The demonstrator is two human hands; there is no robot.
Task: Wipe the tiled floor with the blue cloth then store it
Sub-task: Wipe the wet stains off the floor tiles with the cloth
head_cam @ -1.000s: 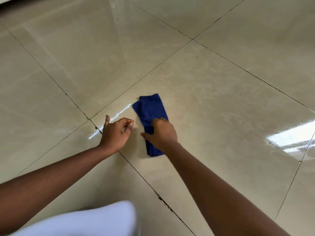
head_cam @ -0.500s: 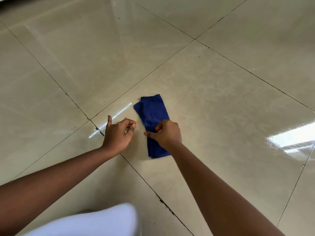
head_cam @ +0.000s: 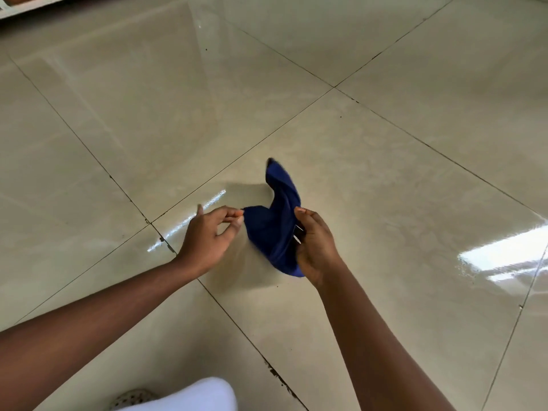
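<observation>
The blue cloth [head_cam: 272, 229] is lifted off the glossy beige tiled floor [head_cam: 385, 203], bent and partly blurred, its far end flapping upward. My right hand [head_cam: 315, 247] grips its right and lower side. My left hand [head_cam: 210, 235] pinches the cloth's left corner between thumb and fingertips. A shadow of the cloth lies on the tile beneath it.
Dark grout lines cross the floor diagonally. Bright window glare [head_cam: 504, 256] shines on the tiles at the right. A white-clad knee [head_cam: 192, 396] and a perforated shoe [head_cam: 130, 397] sit at the bottom edge. A pale furniture base [head_cam: 17, 7] shows at the top left corner.
The cloth lay folded flat on the tile under my right hand; now both hands hold it raised off the floor. My left hand moved right and took hold of its corner.
</observation>
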